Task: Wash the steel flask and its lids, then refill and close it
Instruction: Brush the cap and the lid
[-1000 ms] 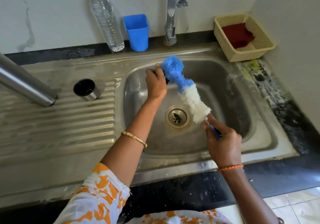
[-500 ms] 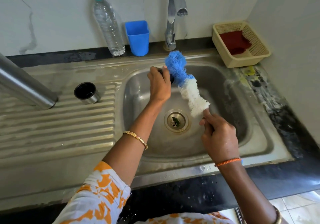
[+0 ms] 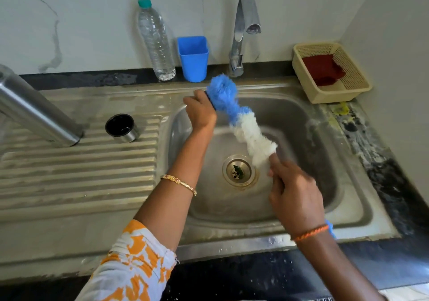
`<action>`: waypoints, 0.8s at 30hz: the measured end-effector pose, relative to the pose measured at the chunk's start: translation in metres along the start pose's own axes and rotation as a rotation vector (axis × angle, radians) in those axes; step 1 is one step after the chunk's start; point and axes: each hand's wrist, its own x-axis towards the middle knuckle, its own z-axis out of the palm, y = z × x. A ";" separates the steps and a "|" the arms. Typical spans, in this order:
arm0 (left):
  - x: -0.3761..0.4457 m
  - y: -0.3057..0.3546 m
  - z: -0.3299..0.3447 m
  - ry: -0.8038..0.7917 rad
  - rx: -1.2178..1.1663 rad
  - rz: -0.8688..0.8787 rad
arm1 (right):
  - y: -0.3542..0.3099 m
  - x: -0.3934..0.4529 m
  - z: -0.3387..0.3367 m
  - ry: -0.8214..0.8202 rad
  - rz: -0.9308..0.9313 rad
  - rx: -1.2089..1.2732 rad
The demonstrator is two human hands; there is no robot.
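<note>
Steel flask (image 3: 39, 112) is lying on the drainboard's left edge, likely slippery wet; left hand (image 3: 200, 112) is pinching a small dark lid (image 3: 211, 102) while right hand (image 3: 294, 189) is gripping the brush (image 3: 241, 124).

Steel drainboard (image 3: 76, 175) bears flask (image 3: 34, 110) and lid (image 3: 121, 128).

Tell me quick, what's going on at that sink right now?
Left hand grips a small dark lid at the brush's blue tip; right hand holds its handle. Steel flask and cup lid wait on the drainboard. Tap off, nothing blocking.
</note>
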 end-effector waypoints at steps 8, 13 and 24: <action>-0.014 0.009 0.005 -0.065 -0.050 -0.026 | 0.001 0.044 -0.007 0.052 -0.078 -0.094; -0.009 0.038 -0.012 -0.204 -0.637 -0.421 | 0.023 0.017 0.000 0.084 -0.117 0.049; -0.015 0.032 -0.015 -0.671 -0.839 -0.451 | 0.029 0.046 -0.013 -0.139 0.199 0.505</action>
